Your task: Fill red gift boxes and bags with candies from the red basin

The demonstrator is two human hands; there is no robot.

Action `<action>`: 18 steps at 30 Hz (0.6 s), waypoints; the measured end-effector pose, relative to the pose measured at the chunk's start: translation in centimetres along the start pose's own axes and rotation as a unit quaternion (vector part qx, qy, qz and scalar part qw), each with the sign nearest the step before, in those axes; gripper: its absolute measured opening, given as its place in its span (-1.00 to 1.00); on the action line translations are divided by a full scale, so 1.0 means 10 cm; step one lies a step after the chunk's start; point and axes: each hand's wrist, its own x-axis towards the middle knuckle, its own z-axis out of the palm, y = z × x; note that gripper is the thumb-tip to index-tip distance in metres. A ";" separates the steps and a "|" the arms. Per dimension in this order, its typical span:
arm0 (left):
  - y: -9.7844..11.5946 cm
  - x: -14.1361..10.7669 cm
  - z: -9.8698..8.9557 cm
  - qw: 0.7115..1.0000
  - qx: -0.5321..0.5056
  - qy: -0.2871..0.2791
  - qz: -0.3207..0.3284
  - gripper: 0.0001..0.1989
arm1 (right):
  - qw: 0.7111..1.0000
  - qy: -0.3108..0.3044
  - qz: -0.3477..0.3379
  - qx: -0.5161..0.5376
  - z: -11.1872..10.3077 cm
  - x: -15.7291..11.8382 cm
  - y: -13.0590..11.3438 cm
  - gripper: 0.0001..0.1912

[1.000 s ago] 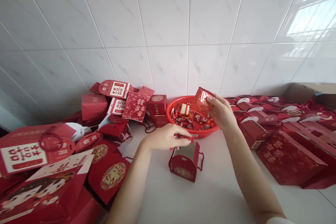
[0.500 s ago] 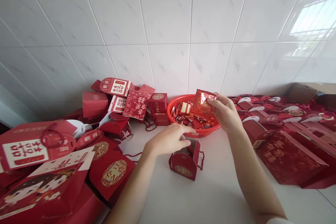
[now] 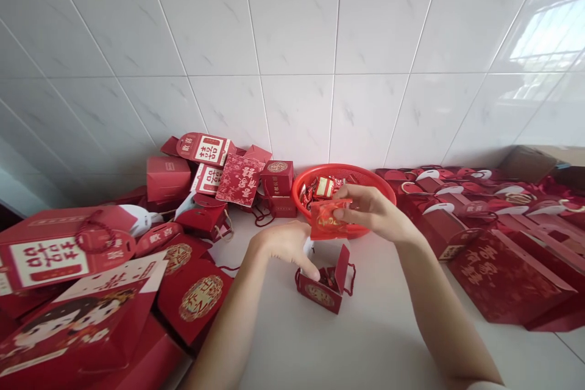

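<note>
Between thumb and fingers, my right hand pinches a shiny red snack packet with gold print. It hangs over a small red gift box that stands upright on the white table. The box's top is unfolded, and small wrapped sweets show inside. My left hand is at the box's left side, its thumb at the opening and its other fingers partly hidden behind the packet and flap. Just behind stands a red plastic basket holding wrapped sweets and a cream-coloured packet.
Red gift boxes are piled on the left, some with cords. Two small boxes are stacked beside the basket. Rows of filled-out red boxes stand on the right, near a cardboard box. A tiled wall rises behind.
My right hand has brought the packet down and left from above the basket to over the box. The box's top flaps have been opened, and my left thumb has moved down to the opening.
</note>
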 end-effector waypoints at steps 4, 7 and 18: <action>-0.07 0.00 -0.02 0.999 -0.034 -0.030 -0.020 -0.39 | 0.994 -0.096 0.023 0.040 0.09 0.08 0.11 -0.76; -0.11 -0.01 -0.03 0.999 -0.040 -0.023 -0.011 -0.37 | 0.991 -0.128 0.044 0.003 0.06 0.10 0.16 -0.82; -0.14 0.02 -0.02 0.999 -0.054 0.007 -0.001 -0.29 | 0.951 -0.153 0.160 -0.217 0.04 0.03 0.17 -0.93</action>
